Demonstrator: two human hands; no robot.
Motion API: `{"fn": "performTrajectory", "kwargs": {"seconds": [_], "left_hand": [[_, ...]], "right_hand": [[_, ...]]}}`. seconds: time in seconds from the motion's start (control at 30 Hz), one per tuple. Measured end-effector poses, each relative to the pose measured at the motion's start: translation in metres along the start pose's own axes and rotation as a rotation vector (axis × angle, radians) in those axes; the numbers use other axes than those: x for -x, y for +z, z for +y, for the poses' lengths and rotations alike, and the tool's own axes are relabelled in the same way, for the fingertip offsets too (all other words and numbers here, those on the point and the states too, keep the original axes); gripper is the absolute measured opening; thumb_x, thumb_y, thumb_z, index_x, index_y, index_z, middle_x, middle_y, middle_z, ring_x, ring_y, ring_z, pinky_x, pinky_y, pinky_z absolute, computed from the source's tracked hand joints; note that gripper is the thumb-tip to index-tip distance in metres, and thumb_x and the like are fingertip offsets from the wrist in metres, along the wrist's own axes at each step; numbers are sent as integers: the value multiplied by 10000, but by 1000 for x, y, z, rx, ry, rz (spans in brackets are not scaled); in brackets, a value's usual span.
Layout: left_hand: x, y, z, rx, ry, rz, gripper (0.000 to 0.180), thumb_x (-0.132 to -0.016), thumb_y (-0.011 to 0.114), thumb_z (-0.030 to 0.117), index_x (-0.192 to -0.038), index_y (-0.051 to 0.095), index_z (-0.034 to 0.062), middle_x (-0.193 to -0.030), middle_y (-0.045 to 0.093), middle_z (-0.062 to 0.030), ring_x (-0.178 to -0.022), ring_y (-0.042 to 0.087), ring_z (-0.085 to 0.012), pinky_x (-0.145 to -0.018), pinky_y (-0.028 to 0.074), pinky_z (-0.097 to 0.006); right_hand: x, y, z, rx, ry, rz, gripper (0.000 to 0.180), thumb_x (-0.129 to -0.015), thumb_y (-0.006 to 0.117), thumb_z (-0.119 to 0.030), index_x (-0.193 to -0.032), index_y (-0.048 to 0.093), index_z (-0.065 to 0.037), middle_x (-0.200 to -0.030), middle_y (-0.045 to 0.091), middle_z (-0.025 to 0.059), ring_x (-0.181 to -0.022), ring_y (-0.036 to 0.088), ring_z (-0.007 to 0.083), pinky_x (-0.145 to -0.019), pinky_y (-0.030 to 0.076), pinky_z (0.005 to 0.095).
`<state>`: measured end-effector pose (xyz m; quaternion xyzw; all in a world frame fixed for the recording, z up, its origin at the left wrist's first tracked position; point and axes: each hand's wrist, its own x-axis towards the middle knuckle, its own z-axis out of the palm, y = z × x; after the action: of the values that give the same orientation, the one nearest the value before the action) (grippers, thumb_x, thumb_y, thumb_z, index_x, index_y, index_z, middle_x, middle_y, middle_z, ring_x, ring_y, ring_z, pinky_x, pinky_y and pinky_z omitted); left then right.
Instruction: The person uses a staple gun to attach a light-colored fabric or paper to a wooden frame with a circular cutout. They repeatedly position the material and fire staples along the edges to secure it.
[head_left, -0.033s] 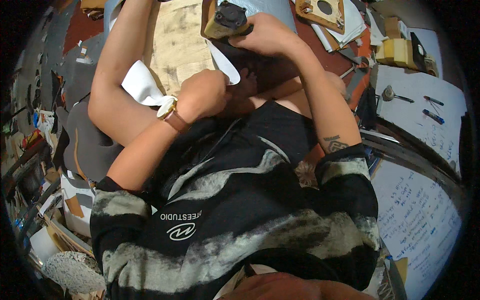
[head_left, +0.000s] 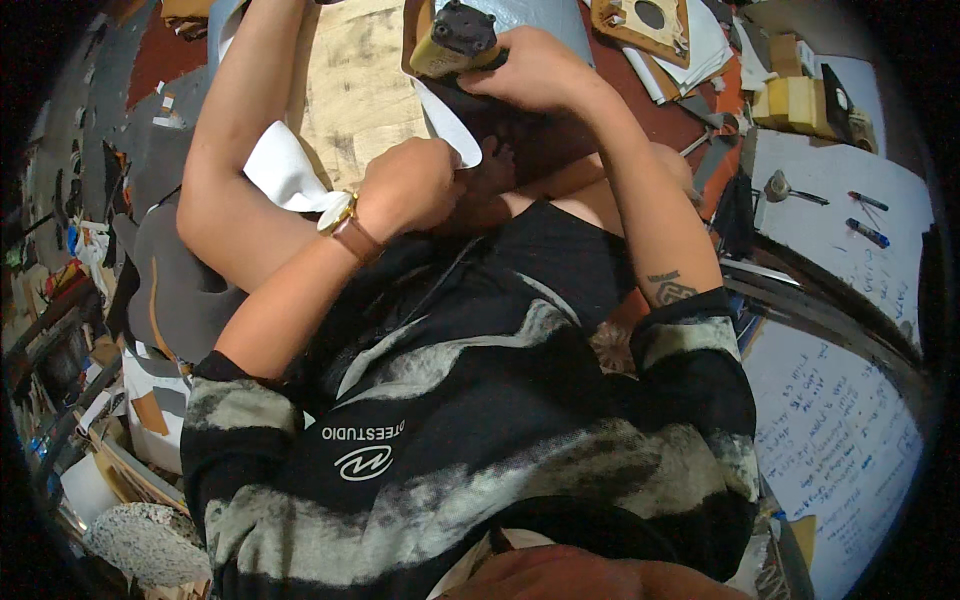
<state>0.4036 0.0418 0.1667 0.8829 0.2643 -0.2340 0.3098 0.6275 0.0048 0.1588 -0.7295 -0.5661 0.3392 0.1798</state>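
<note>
Your left hand (head_left: pixel 405 185) clenched on white paper strip (head_left: pixel 450 125), floppy stuff, pinch near edge. Right hand (head_left: pixel 535 70) grasping yellow block tool (head_left: pixel 450 40) just above it. Dark leather piece (head_left: pixel 540 135) between hands, bendy, looks grippy.

Two pens (head_left: pixel 866 217) are lying on a white board (head_left: pixel 820 230) at the right, yellow foam blocks (head_left: pixel 790 105) are sitting beyond it.

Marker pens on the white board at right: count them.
2. A red marker pen lies near the white board's upper right; a blue marker pen lies just below it. Clutter may hide others.
</note>
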Motion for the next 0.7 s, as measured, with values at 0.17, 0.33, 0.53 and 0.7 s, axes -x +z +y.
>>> {"fn": "performTrajectory", "kwargs": {"seconds": [0.17,0.33,0.53,0.7], "left_hand": [[-23,-9,-3,-57,15,-104,323,-936,755,353,-1001,811,41,-1019,777,-239,-992,749,-436,-863,601,-512],[-24,-10,-6,-61,49,-101,368,-913,782,382,-993,806,23,-997,772,-246,-977,749,-439,-866,597,-514],[-29,-11,-8,-69,109,-112,402,-899,800,409,-992,804,18,-961,765,-254,-956,745,-444,-863,596,-510],[-29,-9,-6,-86,104,-78,407,-918,775,440,-976,811,39,-916,769,-234,-912,749,-439,-833,600,-514]], "right_hand": [[-4,5,11,-111,53,13,501,-860,847,-423,-1146,807,-14,-811,771,120,-700,704,204,-707,571,368],[-7,10,14,-40,89,-4,623,-812,802,-572,-1180,819,-70,-1040,805,202,-967,775,350,-938,601,417],[-6,10,16,-86,84,2,617,-804,809,-564,-1175,821,-72,-1043,806,202,-968,777,363,-929,609,433],[-7,14,18,-137,61,41,606,-801,811,-566,-1152,829,-71,-1044,802,216,-976,778,376,-933,612,438]]}}
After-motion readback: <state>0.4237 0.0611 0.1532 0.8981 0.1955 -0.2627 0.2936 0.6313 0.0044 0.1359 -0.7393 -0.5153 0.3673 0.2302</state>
